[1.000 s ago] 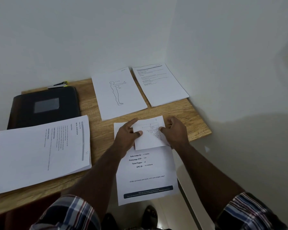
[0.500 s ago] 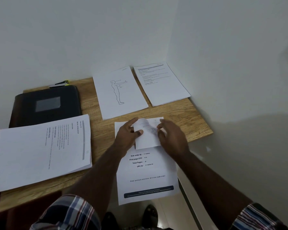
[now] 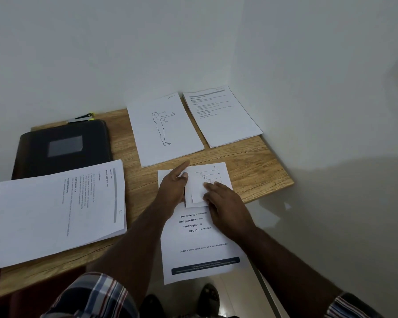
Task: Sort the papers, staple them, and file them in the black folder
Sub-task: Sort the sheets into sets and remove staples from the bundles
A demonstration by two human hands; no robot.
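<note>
Folded white sheet [image 3: 206, 183] lying mid-table, printed table lines and a handwritten mark near its top edge, lower flap doubled over; resting on the order cover page [image 3: 201, 244], which overhangs the near edge of the wooden table [image 3: 251, 161]. Left hand [image 3: 172, 189] pinning the sheet's left edge, thumb on the paper, index finger pointing straight out, other fingers tucked under and out of sight. Right hand [image 3: 225, 203] flat, fingers extended and pressing the folded flap down, gripping nothing. Figure-drawing sheet [image 3: 163, 129] and a text-page stack [image 3: 221, 115] side by side at the back, just apart. Thick text stack [image 3: 55, 212] at left, overlapping the near edge of the black folder [image 3: 62, 148]. Stapler [image 3: 83, 117] behind the folder, mostly hidden, only a dark sliver with a yellow tip showing. Small print on the far pages too fine to read. Plaid sleeves [image 3: 94, 297] cut off at the bottom edge
</note>
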